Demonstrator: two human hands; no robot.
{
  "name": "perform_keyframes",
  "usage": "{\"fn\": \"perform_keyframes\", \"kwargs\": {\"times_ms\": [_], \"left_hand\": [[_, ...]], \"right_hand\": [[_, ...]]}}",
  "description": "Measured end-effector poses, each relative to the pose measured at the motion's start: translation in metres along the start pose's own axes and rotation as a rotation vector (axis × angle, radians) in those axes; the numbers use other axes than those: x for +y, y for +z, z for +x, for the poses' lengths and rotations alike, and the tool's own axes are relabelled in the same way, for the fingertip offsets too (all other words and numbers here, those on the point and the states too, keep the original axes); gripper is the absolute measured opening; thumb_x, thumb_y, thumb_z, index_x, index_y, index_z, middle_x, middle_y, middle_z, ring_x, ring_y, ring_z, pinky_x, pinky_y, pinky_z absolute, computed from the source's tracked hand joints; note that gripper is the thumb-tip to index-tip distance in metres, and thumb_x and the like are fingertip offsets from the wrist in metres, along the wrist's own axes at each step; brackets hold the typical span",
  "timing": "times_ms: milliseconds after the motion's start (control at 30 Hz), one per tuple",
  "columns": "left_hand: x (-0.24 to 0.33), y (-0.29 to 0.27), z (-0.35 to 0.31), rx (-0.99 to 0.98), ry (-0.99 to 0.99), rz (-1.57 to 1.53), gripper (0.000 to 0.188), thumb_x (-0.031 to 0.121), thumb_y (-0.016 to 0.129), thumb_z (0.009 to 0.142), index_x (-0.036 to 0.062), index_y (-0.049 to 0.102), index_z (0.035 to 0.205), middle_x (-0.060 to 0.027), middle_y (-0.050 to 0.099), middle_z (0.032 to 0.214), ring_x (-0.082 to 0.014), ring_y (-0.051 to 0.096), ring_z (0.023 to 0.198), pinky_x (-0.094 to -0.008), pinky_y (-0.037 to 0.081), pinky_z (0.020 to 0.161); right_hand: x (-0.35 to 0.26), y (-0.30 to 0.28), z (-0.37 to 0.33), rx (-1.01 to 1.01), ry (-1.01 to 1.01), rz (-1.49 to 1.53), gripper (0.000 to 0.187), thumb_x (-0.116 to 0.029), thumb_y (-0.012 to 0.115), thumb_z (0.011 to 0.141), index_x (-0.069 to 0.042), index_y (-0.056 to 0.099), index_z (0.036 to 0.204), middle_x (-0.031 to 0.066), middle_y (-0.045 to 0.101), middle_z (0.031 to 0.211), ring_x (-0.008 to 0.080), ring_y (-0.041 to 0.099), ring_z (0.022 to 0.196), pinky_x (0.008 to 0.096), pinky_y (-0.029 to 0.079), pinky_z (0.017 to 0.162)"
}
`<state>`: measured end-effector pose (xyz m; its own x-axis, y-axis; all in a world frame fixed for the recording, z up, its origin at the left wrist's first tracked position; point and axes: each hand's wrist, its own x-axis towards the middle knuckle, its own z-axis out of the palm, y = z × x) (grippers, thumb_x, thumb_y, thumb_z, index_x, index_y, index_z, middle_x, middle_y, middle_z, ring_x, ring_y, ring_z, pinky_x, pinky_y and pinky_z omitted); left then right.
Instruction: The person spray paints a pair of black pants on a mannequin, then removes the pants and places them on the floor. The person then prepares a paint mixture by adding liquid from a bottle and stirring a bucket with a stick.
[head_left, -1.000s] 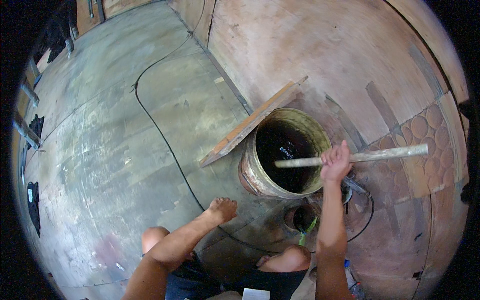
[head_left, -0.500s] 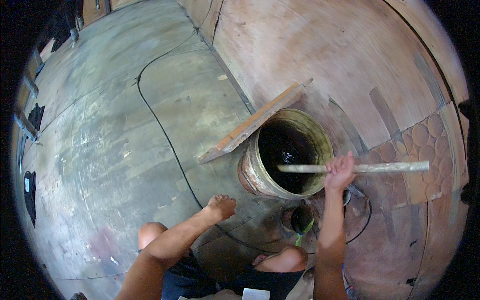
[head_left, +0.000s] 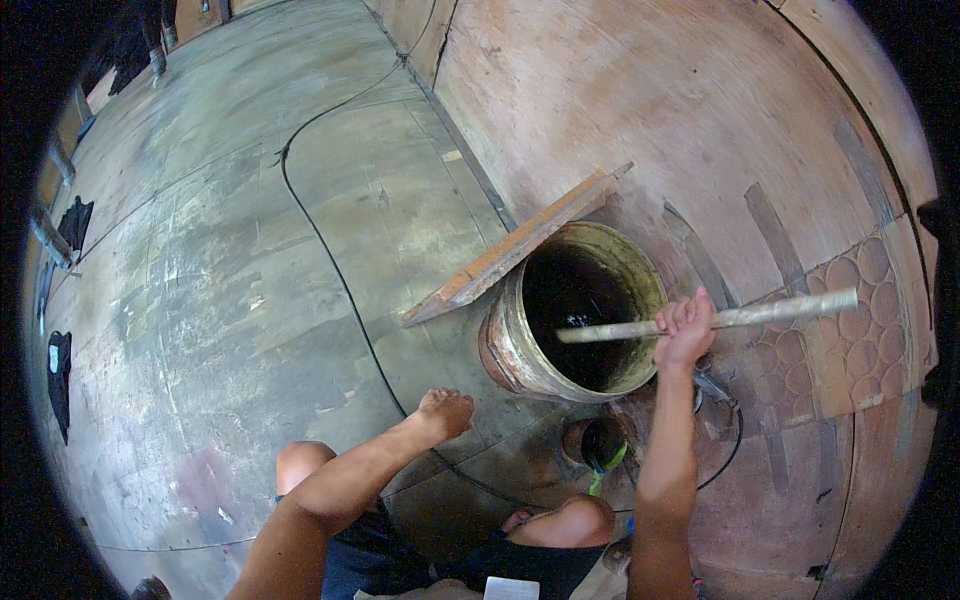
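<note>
A long pale stick [head_left: 770, 312] is gripped in my right hand [head_left: 686, 330], the fingers wrapped round its middle. One end of it reaches into a large, paint-smeared bucket [head_left: 505, 345] that holds dark, shiny liquid [head_left: 575, 310]. The stick's other end sticks out to the right, tilted slightly upward in the head view. My right hand is over the bucket's right rim. My left hand [head_left: 445, 413] hangs to the left of the bucket, fingers curled into a loose fist with nothing showing in it. It touches neither the bucket nor the stick.
A wooden plank [head_left: 520, 245] leans along the bucket's far left side. Between my knees and the bucket stands a small dark pot [head_left: 585, 440] with a green-handled tool [head_left: 600, 478]. A black cable [head_left: 345, 290] runs across the stained floor. A spray-gun-like tool [head_left: 712, 385] lies beside my right forearm.
The stick has swung in my right hand, so its outer end is farther up now while its inner end stays in the bucket. My left hand has barely moved.
</note>
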<state>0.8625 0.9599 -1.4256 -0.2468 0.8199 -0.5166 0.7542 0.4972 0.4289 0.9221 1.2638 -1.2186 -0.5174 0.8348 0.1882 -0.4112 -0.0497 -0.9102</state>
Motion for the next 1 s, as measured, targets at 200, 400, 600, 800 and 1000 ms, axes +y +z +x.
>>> {"fn": "perform_keyframes", "kwargs": {"times_ms": [200, 400, 600, 800, 1000], "left_hand": [[0.0, -0.007, -0.003, 0.005, -0.005, -0.016, 0.05, 0.044, 0.065, 0.092, 0.0026, 0.058, 0.12, -0.0205, 0.067, 0.116, -0.0401, 0.064, 0.111, -0.0504, 0.053, 0.093], [0.004, -0.005, 0.0, 0.003, -0.01, 0.013, 0.05, 0.043, 0.066, 0.092, 0.0026, 0.058, 0.121, -0.0207, 0.067, 0.116, -0.0389, 0.064, 0.111, -0.0501, 0.053, 0.093], [-0.002, -0.001, 0.002, 0.029, -0.011, 0.012, 0.051, 0.043, 0.065, 0.092, 0.0014, 0.058, 0.12, -0.0198, 0.066, 0.118, -0.038, 0.064, 0.112, -0.0497, 0.052, 0.094], [0.001, 0.0, 0.005, 0.007, -0.009, 0.02, 0.051, 0.043, 0.065, 0.092, 0.0012, 0.058, 0.119, -0.0203, 0.066, 0.118, -0.0387, 0.064, 0.112, -0.0497, 0.052, 0.094], [-0.004, 0.004, 0.004, 0.029, 0.013, 0.008, 0.05, 0.043, 0.066, 0.091, 0.0016, 0.058, 0.119, -0.021, 0.067, 0.115, -0.0383, 0.064, 0.111, -0.0494, 0.052, 0.093]], "right_hand": [[-0.015, 0.009, 0.017, 0.175, -0.249, -0.344, 0.043, -0.03, 0.06, 0.099, -0.015, 0.036, 0.066, -0.0045, 0.03, 0.054, 0.0087, 0.03, 0.042, 0.0299, 0.028, 0.04], [0.012, 0.019, 0.011, 0.083, -0.193, -0.041, 0.045, -0.031, 0.057, 0.1, -0.017, 0.034, 0.065, -0.0039, 0.029, 0.053, 0.0098, 0.03, 0.044, 0.0294, 0.029, 0.046], [-0.024, 0.009, 0.006, 0.018, 0.021, -0.248, 0.045, -0.032, 0.058, 0.098, -0.016, 0.033, 0.065, -0.0041, 0.027, 0.052, 0.0092, 0.026, 0.041, 0.0302, 0.027, 0.042], [0.0, 0.016, 0.024, 0.27, -0.33, -0.271, 0.042, -0.029, 0.059, 0.099, -0.015, 0.037, 0.066, -0.0048, 0.028, 0.053, 0.0091, 0.029, 0.041, 0.0305, 0.03, 0.043], [0.007, 0.008, 0.0, 0.083, -0.031, -0.007, 0.046, -0.033, 0.06, 0.097, -0.016, 0.032, 0.064, -0.0039, 0.027, 0.05, 0.0103, 0.027, 0.041, 0.0302, 0.027, 0.044]]}}
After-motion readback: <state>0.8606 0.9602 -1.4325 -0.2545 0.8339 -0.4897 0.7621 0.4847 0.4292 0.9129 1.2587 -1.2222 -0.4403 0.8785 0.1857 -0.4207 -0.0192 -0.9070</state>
